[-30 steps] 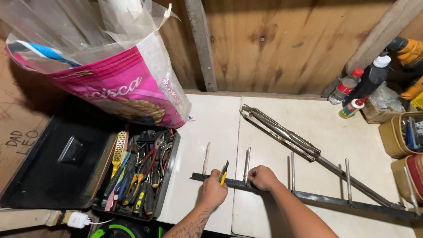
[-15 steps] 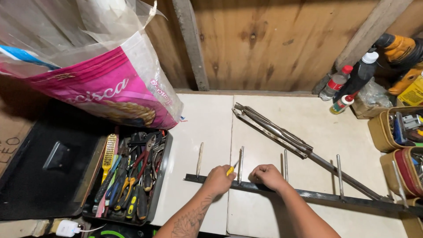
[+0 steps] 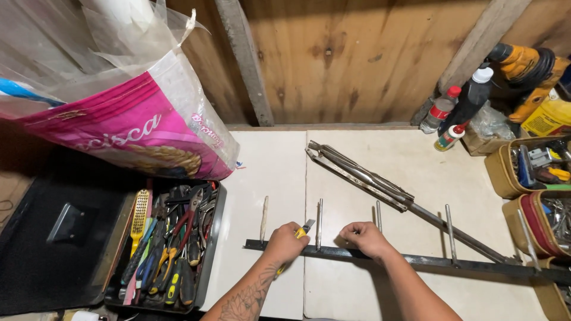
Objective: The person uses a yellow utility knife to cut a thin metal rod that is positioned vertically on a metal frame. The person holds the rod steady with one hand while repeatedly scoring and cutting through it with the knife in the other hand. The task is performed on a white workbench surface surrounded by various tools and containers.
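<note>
Tool tray (image 3: 209,249) off the worktop's left edge, bottles (image 3: 458,110) at back right — dark pronged metal bar (image 3: 428,260) near front edge; my left hand (image 3: 285,242) pinching yellow utility knife (image 3: 302,230), right hand (image 3: 366,238) pressed on bar

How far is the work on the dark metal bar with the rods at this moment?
Set out: the dark flat metal bar with upright rods lies across the white table, the tray of hand tools open beside it. In hand: the left hand holds a yellow utility knife against the bar; the right hand steadies it. What is left cannot be told.
</note>
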